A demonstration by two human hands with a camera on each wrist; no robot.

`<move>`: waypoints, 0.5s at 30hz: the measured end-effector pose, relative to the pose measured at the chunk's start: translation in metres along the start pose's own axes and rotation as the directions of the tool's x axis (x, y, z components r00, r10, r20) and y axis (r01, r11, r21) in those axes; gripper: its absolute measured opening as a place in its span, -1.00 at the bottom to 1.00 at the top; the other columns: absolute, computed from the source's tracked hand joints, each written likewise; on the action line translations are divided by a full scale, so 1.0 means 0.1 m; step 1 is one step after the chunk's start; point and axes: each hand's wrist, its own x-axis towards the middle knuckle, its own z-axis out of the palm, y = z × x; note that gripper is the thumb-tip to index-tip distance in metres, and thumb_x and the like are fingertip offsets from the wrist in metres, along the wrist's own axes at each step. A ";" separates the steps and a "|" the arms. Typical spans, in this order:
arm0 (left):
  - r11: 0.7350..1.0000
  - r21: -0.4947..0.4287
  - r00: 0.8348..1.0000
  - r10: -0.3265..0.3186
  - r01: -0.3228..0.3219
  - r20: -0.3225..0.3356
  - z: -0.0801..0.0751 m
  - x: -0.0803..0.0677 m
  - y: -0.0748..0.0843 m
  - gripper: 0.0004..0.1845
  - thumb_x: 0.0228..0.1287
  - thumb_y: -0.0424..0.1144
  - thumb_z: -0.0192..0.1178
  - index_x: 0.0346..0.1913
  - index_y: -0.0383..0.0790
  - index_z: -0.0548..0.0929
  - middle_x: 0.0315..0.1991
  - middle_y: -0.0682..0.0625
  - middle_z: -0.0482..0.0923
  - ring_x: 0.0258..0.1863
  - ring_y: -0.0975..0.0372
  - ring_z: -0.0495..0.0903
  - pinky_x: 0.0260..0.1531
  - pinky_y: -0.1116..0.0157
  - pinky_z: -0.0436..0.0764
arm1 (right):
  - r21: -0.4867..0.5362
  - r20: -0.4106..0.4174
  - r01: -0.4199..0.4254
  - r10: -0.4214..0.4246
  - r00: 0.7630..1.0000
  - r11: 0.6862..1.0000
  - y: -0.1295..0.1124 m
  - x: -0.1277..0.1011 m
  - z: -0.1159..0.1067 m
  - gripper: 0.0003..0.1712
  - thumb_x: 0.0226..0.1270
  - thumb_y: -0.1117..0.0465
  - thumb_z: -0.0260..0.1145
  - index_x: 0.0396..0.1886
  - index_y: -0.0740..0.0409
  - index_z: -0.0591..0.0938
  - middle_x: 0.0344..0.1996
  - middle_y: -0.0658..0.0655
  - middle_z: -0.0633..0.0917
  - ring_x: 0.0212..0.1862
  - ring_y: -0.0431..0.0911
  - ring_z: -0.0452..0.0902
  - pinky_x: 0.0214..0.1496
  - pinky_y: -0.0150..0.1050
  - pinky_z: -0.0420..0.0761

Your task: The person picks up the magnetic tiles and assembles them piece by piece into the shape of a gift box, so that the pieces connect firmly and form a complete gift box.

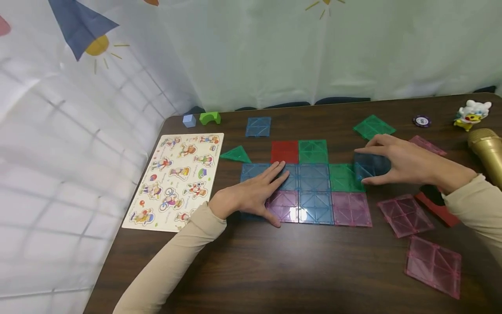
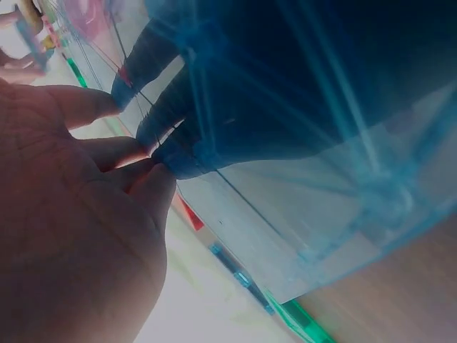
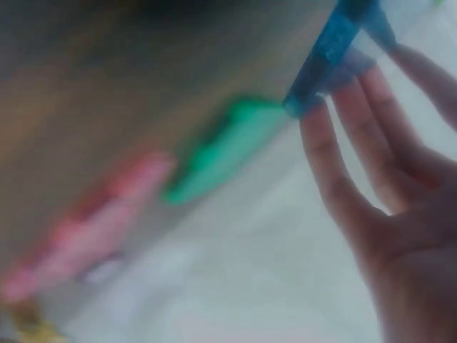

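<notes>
Translucent magnetic tiles lie edge to edge in a flat layout, with blue tiles (image 1: 314, 176) in the middle and a red tile (image 1: 285, 151) and a green tile (image 1: 313, 151) along the top. Spread fingers of my left hand (image 1: 252, 192) rest on the layout's left part, over blue tiles and a purple tile (image 1: 286, 204). At the other end, my right hand (image 1: 408, 161) holds a blue square tile (image 1: 371, 167) by opposite edges between thumb and fingers. That tile overlaps the right edge of a green tile (image 1: 342, 179) in the head view. Below it is another purple tile (image 1: 351, 209).
A picture puzzle board (image 1: 213, 183) lies left. Loose pink tiles (image 1: 405, 216) and a red object (image 1: 437, 209) sit at right. Farther back are a green tile (image 1: 374, 126), a poker chip (image 1: 421, 121), a figurine (image 1: 472, 114), a gold microphone (image 1: 486, 150) and a blue tile (image 1: 258, 126).
</notes>
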 end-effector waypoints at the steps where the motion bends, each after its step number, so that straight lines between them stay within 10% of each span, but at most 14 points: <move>1: 1.000 0.000 1.000 -0.003 0.003 0.002 0.00 0.01 0.00 0.41 0.08 0.35 0.49 0.71 -0.20 -0.20 0.71 -0.10 -0.55 0.67 0.07 -0.52 0.61 0.06 -0.06 | -0.015 -0.007 0.030 -0.030 1.000 0.999 -0.09 0.02 -0.02 -0.10 -0.02 -0.11 0.72 0.30 0.20 0.68 0.06 0.20 0.58 0.02 0.09 0.56 -0.05 0.13 0.65; 15: 1.000 -0.008 1.000 -0.014 0.014 0.004 -0.06 0.09 -0.04 0.42 0.08 0.38 0.48 0.71 -0.15 -0.23 0.70 -0.05 -0.58 0.67 0.12 -0.55 0.61 0.09 -0.09 | 0.002 0.171 0.451 -0.445 0.879 0.892 -1.36 0.04 0.53 -0.15 0.32 -0.42 0.37 0.32 0.13 0.65 0.05 0.13 0.60 0.01 -0.04 0.59 -0.01 0.01 0.71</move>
